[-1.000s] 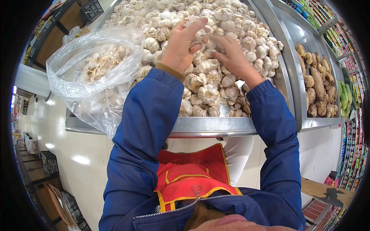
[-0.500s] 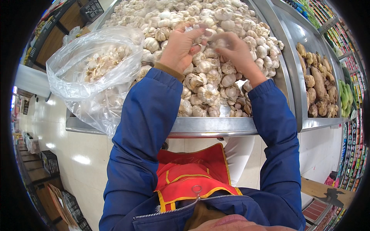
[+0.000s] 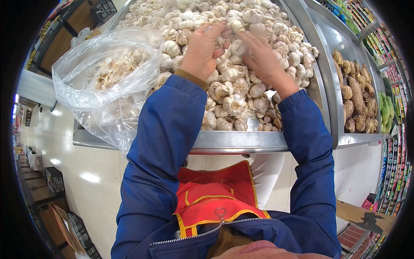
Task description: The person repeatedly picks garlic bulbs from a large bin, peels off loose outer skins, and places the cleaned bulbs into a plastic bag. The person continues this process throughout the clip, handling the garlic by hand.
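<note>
Rounded, creamy-white garlic bulbs point(image 3: 235, 104) with papery, brown-tinged skins lie heaped on the steel desk point(image 3: 241, 140) beneath both hands. The left hand point(image 3: 203, 51) has curled fingers, the right hand point(image 3: 262, 60) is blurred; whether either grasps a bulb, I cannot tell. A clear bag point(image 3: 82, 91) beside them holds loose flakes point(image 3: 113, 71).

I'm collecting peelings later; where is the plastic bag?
In the head view, the plastic bag lies left of the left hand, overhanging the metal tray at front left.
</note>
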`<state>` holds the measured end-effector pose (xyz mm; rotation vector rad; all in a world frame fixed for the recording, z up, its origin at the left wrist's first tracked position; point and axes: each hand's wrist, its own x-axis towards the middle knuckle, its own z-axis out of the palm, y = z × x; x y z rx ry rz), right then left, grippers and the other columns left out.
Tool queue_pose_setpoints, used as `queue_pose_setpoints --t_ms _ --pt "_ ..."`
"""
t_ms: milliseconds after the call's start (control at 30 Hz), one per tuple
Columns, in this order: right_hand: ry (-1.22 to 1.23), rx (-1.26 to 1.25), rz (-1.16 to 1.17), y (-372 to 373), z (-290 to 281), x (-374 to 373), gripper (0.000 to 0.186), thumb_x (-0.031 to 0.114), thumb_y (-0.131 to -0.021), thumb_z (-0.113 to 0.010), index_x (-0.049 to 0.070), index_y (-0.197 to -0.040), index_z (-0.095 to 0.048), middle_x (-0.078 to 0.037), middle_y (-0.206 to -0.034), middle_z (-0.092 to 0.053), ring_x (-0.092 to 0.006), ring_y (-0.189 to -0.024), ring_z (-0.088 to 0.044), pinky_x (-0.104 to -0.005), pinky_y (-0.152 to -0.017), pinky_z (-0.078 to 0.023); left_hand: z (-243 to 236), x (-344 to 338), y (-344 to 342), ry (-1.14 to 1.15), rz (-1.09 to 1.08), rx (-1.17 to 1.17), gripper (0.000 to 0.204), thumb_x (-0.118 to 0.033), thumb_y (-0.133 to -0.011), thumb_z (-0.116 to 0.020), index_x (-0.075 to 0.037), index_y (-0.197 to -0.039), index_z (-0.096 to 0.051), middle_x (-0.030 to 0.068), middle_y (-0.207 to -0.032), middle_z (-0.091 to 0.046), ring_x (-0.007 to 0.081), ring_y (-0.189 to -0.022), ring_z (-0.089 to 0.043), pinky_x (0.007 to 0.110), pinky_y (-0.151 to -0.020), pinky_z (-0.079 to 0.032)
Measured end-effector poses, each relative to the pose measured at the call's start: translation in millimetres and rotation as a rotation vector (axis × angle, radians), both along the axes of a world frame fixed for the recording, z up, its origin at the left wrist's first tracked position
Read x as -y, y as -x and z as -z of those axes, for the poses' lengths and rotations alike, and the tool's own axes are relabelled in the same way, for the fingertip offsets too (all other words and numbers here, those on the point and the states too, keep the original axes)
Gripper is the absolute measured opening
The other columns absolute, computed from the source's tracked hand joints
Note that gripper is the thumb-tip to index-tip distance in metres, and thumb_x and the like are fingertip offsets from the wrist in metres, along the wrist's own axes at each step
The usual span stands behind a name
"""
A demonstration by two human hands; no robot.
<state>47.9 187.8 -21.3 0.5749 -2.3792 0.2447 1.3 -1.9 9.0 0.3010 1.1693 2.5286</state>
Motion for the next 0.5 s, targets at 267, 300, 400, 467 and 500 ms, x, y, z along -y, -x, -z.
queue_pose_setpoints --t_ms 267,300,400,467,500 --pt "0.386 0.422 0.08 -11.0 -10.2 -0.6 0.048 0.002 -0.076 -0.066 0.008 -0.121 -0.053 -0.01 -0.115 -0.056 -0.0213 -0.096 -0.061 -0.0315 -0.081 -0.05 -2.6 -2.9 -5.7 0.07 -0.029 0.039 0.019 -0.019 -0.095 -0.06 -0.001 -0.101 -0.06 0.0072 -0.087 -0.059 0.0153 -0.065 -0.055 0.017 -0.04 -0.032" --pt "0.428 0.384 0.063 -11.3 -11.3 -1.4 0.044 0.001 -0.077 -0.065 0.008 -0.119 -0.053 -0.009 -0.114 -0.056 -0.0196 -0.094 -0.061 -0.0311 -0.081 -0.051 -1.9 -3.0 -5.6 0.099 -0.025 0.023 0.019 -0.019 -0.095 -0.059 -0.001 -0.101 -0.06 0.007 -0.087 -0.059 0.0147 -0.065 -0.055 0.016 -0.04 -0.032" --pt "1.03 0.633 -0.174 -14.7 -16.3 -7.0 0.045 0.0 -0.078 -0.062 0.007 -0.122 -0.051 -0.004 -0.113 -0.056 -0.012 -0.09 -0.062 -0.0279 -0.078 -0.052 0.7 -0.9 -3.3 0.194 0.099 -0.051 0.02 -0.02 -0.095 -0.059 -0.002 -0.103 -0.06 0.0054 -0.085 -0.059 0.0124 -0.066 -0.055 0.016 -0.042 -0.034" --pt "1.06 0.631 -0.266 -16.8 -17.8 -8.4 0.046 0.0 -0.079 -0.062 0.006 -0.123 -0.05 -0.002 -0.112 -0.056 -0.0097 -0.093 -0.06 -0.0272 -0.08 -0.053 2.5 -0.5 -2.6 0.261 0.18 -0.075 0.021 -0.022 -0.095 -0.06 -0.003 -0.104 -0.061 0.004 -0.084 -0.059 0.0108 -0.067 -0.055 0.015 -0.043 -0.035" --pt "1.087 0.626 -0.298 -17.8 -18.3 -8.8 0.046 0.0 -0.079 -0.062 0.006 -0.124 -0.049 -0.001 -0.112 -0.055 -0.0085 -0.094 -0.06 -0.0268 -0.08 -0.053 3.7 -1.9 -3.6 0.294 0.203 -0.069 0.021 -0.022 -0.095 -0.061 -0.004 -0.104 -0.061 0.0033 -0.083 -0.059 0.0101 -0.068 -0.055 0.014 -0.043 -0.036"
